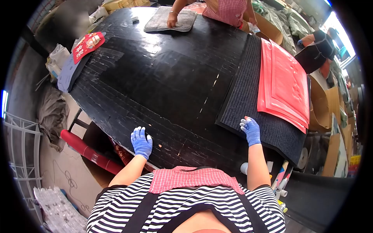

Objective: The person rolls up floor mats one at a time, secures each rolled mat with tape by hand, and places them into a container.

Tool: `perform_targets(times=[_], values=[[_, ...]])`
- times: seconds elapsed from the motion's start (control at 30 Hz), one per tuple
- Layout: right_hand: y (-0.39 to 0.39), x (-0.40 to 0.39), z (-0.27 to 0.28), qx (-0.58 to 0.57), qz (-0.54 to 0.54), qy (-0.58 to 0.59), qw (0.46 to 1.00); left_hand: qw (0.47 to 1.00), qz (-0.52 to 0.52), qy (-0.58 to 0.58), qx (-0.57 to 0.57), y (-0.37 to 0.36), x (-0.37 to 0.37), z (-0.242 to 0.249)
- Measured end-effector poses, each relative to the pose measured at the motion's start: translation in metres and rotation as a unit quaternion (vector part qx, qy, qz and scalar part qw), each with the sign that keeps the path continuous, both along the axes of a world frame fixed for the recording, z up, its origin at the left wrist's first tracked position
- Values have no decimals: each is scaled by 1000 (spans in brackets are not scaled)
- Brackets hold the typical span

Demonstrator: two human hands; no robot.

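Observation:
My left hand, in a blue glove with white fingertips, lies flat near the front left edge of the black table. Its fingers are stretched out and nothing is in them. My right hand, gloved alike, is over the near part of a dark ribbed mat. Its fingers are slightly bent and apart, with no object visible in them. Several red sheets with a raised pattern lie stacked on that mat, just beyond my right hand.
Across the table a person's hand rests on grey mats. A red printed mat lies at the far left edge over grey-blue pieces. A red roll stands lower left. Another person bends at right near cardboard.

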State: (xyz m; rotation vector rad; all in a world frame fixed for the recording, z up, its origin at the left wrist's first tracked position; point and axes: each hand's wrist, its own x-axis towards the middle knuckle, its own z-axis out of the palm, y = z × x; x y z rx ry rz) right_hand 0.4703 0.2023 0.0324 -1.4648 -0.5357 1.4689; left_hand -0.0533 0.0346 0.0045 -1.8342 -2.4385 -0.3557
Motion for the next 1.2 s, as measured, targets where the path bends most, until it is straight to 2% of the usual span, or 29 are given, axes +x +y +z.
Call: perform_targets(times=[0.17,1.07,1.2], values=[[2,-11,-6,4,-6,-72,997,1000,-2,0,14,0,0,1],[2,-14,-8,17,-20,-74,997,999,0,-16,33,0,-1,2],[-1,-24,3,118,6,-199,973,995,-44,-63,62,33,-13,11]])
